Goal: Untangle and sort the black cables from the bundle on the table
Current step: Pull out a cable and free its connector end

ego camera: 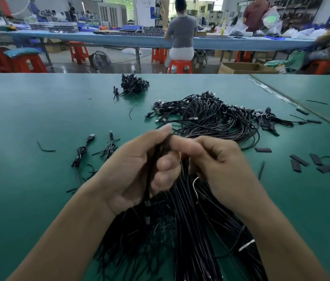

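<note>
Cable bundle nearest; large pile behind, small pile farthest.

Table: green mat top; 2nd green table butts it at right.
Floor: grey, glossy.
Bench: long, blue top, across the room, crowded w/ trays & bags.
Stools: red plastic, several along the bench.
Fan: floor fan by the bench, centre-left.
Box: open cardboard box, right.
People: seated person, back to cam; standing person far right.
Back: shelving right, louvred unit centre.
Light: bright, even.
</note>
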